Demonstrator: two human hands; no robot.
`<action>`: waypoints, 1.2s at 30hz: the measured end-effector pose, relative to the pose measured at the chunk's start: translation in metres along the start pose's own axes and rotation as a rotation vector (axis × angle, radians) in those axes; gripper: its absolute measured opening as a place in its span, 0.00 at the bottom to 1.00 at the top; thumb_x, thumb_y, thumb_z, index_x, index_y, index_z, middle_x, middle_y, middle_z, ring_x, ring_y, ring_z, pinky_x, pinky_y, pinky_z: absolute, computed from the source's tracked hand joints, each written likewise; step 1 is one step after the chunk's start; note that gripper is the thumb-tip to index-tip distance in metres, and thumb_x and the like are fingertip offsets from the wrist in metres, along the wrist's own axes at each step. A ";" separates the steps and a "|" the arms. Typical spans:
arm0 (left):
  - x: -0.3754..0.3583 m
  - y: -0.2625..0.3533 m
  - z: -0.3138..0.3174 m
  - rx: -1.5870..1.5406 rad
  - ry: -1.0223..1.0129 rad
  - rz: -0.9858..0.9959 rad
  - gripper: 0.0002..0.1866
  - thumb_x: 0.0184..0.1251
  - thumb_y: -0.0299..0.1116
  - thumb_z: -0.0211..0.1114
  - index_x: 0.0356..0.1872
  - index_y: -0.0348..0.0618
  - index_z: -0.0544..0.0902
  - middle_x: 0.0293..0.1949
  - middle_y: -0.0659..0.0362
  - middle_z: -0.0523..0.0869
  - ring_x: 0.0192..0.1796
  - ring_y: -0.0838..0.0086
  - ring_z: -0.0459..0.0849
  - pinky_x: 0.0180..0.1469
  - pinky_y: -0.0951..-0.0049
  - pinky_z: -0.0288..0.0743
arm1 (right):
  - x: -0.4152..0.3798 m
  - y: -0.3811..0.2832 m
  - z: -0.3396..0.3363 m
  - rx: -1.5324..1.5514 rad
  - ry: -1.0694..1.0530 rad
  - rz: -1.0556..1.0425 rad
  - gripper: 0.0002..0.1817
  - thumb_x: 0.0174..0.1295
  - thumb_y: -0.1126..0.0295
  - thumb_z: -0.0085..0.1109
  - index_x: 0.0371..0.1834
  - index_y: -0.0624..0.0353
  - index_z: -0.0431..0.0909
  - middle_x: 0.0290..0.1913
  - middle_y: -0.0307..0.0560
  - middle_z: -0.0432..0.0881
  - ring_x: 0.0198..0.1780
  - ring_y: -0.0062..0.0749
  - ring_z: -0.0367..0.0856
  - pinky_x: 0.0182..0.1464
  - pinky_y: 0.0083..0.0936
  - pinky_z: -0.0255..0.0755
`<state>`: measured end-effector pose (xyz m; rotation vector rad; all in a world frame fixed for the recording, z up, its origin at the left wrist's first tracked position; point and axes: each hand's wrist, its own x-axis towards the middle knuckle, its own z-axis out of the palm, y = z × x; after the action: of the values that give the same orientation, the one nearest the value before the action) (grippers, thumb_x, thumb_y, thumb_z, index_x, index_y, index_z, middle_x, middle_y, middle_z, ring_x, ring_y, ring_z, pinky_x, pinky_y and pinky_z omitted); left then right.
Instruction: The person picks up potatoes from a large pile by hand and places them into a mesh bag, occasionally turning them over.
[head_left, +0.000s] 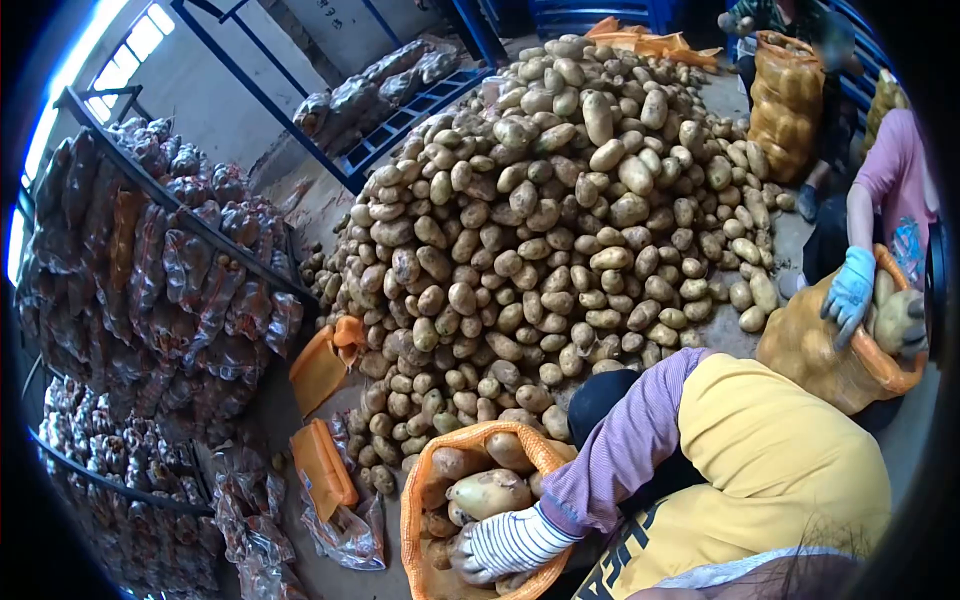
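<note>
My right hand (512, 546), in a white glove with dark stripes and a grey palm side, is inside the mouth of an orange mesh sack (412, 500). Its fingers curl down around a potato, mostly hidden beneath the glove. Beside the glove lies a large pale potato (488, 493), with several more around it. The sack stands upright, its orange rim folded open. A purple sleeve (625, 455) and yellow top (790, 430) lead to this hand. My left hand is out of view.
A large potato heap (530, 240) rises ahead. Orange folded sacks (322, 465) lie left, near racks of bagged produce (150, 260). At right, a co-worker's blue-gloved hand (850, 290) touches another sack (800, 350). Another person is behind a full sack (785, 105).
</note>
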<state>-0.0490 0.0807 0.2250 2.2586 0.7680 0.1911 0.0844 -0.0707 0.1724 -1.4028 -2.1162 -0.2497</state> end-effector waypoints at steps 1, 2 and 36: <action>0.004 0.004 -0.001 0.032 -0.010 0.001 0.23 0.68 0.29 0.67 0.64 0.42 0.76 0.57 0.49 0.81 0.56 0.60 0.81 0.56 0.65 0.79 | 0.001 0.005 -0.013 0.006 -0.059 -0.072 0.33 0.68 0.40 0.55 0.63 0.57 0.75 0.63 0.58 0.77 0.60 0.51 0.77 0.63 0.46 0.69; 0.006 0.006 -0.002 0.051 -0.020 -0.005 0.23 0.69 0.29 0.67 0.64 0.42 0.76 0.57 0.49 0.81 0.56 0.60 0.81 0.56 0.65 0.79 | -0.009 0.018 -0.027 0.012 -0.055 -0.074 0.33 0.68 0.40 0.55 0.63 0.57 0.75 0.63 0.58 0.77 0.60 0.51 0.77 0.63 0.46 0.69; 0.040 -0.033 -0.035 -1.027 -0.040 -0.300 0.17 0.70 0.32 0.66 0.54 0.35 0.76 0.47 0.55 0.84 0.47 0.72 0.84 0.52 0.71 0.80 | 0.007 0.071 -0.125 1.420 0.193 1.003 0.33 0.66 0.41 0.57 0.60 0.59 0.73 0.48 0.54 0.84 0.32 0.39 0.87 0.28 0.27 0.84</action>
<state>-0.0439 0.1433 0.2242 1.1659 0.7378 0.3068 0.1909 -0.0913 0.2667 -1.1428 -0.7146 1.1894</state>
